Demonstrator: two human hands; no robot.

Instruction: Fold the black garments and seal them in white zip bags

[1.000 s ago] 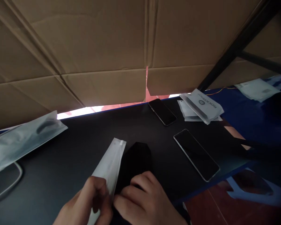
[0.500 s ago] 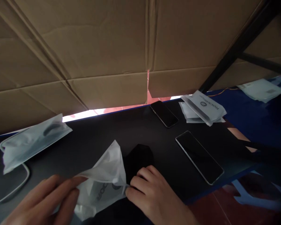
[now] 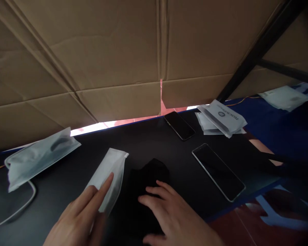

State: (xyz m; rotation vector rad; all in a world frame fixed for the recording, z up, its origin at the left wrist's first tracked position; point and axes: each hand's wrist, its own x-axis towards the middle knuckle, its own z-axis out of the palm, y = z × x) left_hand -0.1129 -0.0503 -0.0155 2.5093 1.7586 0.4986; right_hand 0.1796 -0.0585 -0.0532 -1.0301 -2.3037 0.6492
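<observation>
My left hand (image 3: pixel 79 215) is at a frosted plastic zip bag (image 3: pixel 115 164), its index finger stretched across the top face and the bag apparently pinched against the thumb, which is blurred. The bag lies narrow, with its white slider at the far corner; its near end is hidden under the hand. My right hand (image 3: pixel 174 215) holds nothing, fingers spread over a crumpled black cloth item (image 3: pixel 154 171) whose kind I cannot make out. To the right of that hand lies a phone in a clear-edged case (image 3: pixel 218 172), screen dark.
A second dark phone (image 3: pixel 179 125) lies farther back, beside stacked printed white pouches (image 3: pixel 224 118). Another frosted bag (image 3: pixel 43 157) and a white cable (image 3: pixel 17 212) are at the left. Brown cardboard (image 3: pixel 118 51) walls the far side; a black metal bar (image 3: pixel 256 51) slants at right.
The zip bag has turned from an open, printed-side view to a narrow plain shape farther left. My right hand has let go of its edge and spread its fingers.
</observation>
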